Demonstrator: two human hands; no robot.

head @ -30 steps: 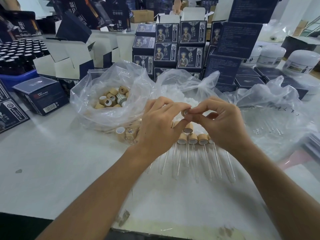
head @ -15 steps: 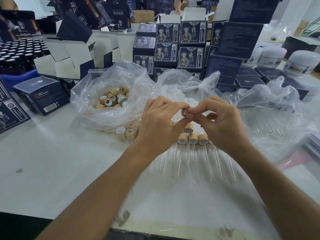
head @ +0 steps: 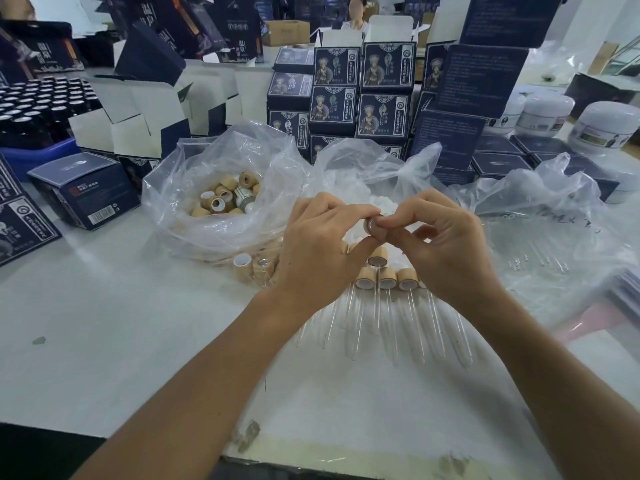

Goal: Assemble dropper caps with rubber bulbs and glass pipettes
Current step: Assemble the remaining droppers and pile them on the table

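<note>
**Seating a bulb in a dropper cap, head view**

Both hands meet above the white table (head: 104, 323). The left hand (head: 322, 251) pinches a small tan, wood-grain cylindrical dropper cap (head: 370, 226) between thumb and curled forefinger, open end turned toward the right hand (head: 446, 244). The right thumb and forefinger are curled and pressed against the cap's mouth; whether they hold a rubber bulb there cannot be told, since the fingertips cover it.

Below the hands lie at least 4 finished droppers (head: 384, 282), tan caps in a row with clear glass pipettes (head: 353, 327) pointing toward the viewer. To the left, a clear plastic bag (head: 194, 174) holds loose tan caps (head: 221, 199); a middle bag (head: 374, 168) holds white pieces, probably bulbs; a right-hand bag (head: 540, 209) holds bare glass tubes. Dark blue printed cartons (head: 381, 91) stand behind.

Handling, as judged: the cap is light, rigid and smooth, best held round its side wall so the mouth stays free. A bulb would be soft and compressible, tolerating firm pushing. The pipettes look thin and fragile; they should be taken near the upper end, close to the cap, and pressed straight, never levered.
</note>
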